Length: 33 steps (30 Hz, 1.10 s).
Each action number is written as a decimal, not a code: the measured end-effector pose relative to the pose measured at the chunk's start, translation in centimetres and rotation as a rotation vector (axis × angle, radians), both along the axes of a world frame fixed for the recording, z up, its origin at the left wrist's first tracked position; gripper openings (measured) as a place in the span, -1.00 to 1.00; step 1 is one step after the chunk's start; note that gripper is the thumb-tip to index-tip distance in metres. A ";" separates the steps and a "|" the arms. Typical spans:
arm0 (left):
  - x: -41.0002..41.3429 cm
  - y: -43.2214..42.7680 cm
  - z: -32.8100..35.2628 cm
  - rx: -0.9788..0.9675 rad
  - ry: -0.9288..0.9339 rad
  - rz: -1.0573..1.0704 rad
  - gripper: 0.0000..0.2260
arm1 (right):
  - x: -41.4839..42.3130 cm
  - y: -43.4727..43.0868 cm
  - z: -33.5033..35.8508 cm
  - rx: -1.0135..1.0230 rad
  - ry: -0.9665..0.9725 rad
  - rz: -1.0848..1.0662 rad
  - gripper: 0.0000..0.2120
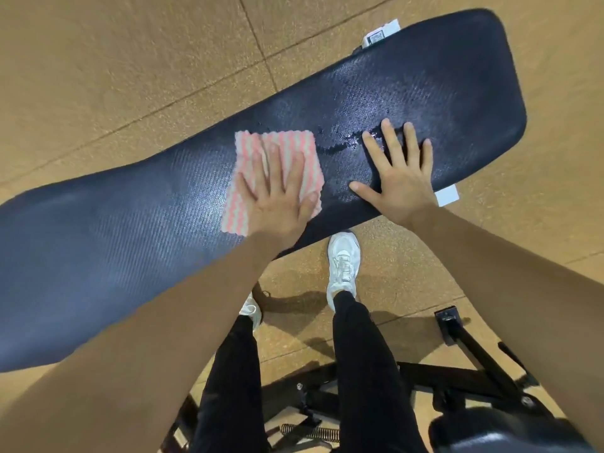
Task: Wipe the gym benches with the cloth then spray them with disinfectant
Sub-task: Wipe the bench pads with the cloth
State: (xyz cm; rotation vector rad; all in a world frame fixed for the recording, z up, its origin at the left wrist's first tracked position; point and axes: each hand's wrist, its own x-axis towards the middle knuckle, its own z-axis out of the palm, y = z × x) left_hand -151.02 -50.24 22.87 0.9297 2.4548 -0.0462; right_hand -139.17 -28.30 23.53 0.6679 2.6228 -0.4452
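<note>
A long dark padded bench (130, 223) runs from lower left to upper right across the view. A pink and white striped cloth (300, 152) lies flat on its middle. My left hand (277, 194) presses on the cloth with straight fingers. My right hand (398, 168) rests flat on the bare pad to the right of the cloth, fingers spread. A wet patch (346, 138) glistens on the pad between the cloth and my right hand. No spray bottle is in view.
Tan rubber floor tiles (114, 76) surround the bench. My legs and white shoes (343, 259) stand at its near side. A black metal frame (464, 348) with a spring (310, 431) and another black pad (496, 429) sit at lower right. White labels (380, 34) hang off the bench edges.
</note>
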 end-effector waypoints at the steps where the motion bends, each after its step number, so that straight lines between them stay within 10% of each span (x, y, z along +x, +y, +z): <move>1: -1.2 1.3 -0.1 -0.007 -0.006 0.024 -0.37 | 0.0 0.1 0.0 -0.001 -0.001 0.002 -0.22; 33: -4.0 9.9 1.3 -0.164 -0.151 -0.006 -0.26 | 4.7 2.1 1.7 0.052 0.019 -0.028 -0.33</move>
